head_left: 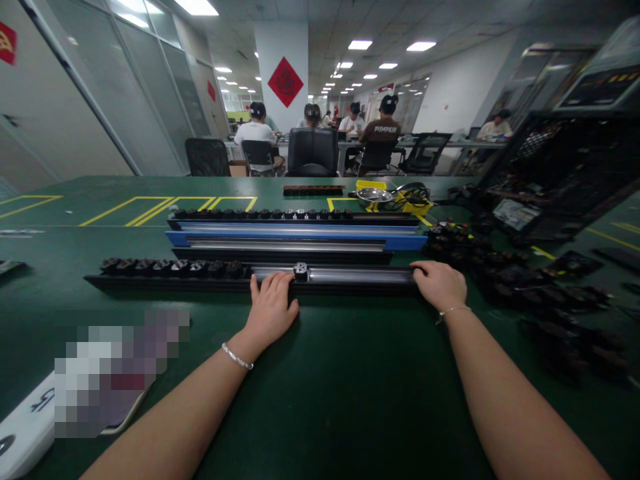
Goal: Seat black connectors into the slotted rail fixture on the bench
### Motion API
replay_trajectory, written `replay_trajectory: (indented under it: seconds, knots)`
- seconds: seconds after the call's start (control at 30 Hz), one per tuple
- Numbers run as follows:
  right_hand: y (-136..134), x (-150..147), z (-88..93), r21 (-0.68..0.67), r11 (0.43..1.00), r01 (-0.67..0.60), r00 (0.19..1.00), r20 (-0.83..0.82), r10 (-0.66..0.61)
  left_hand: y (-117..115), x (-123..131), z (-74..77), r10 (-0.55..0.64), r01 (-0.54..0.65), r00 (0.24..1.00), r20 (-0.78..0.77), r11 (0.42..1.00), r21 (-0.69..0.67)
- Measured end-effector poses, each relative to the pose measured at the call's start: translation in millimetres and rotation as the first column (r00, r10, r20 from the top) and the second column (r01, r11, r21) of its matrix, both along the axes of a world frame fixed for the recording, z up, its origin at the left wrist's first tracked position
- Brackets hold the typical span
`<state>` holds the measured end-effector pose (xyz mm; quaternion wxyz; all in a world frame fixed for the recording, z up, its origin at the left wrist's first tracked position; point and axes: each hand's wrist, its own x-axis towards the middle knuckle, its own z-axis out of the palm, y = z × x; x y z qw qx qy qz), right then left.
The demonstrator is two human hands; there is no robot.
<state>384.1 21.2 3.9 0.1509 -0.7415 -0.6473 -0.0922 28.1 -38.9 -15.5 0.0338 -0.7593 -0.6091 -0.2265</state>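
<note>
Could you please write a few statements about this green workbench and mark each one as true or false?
1. The left hand rests on the nearest black rail, beside a single module. True.
2. The right hand holds the metal bowl. False: it lies on the right end of the nearest black rail; the metal bowl stands far behind, at a yellow tray.
3. The row of modules fills the right half of that rail. False: it sits on the left part.
4. A blue rail lies behind the nearest one. True.
</note>
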Motion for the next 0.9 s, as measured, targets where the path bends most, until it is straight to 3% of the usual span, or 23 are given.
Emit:
replay_trajectory:
  seconds: [0.67,0.9]
  knots:
    - [-0.9,-0.9,-0.2,0.027,1.0,0.001,1.0,-0.015,-0.001,-3.0,1.1,3.5,-0.063,0.063,0.998,-0.025,0.998,-0.016]
    - [-1.7,-7.2,0.6,0.124,0.992,-0.029,0.989,-0.138,0.046,-3.0,2.4,3.5,-0.083,0.082,0.996,-0.037,0.997,-0.008]
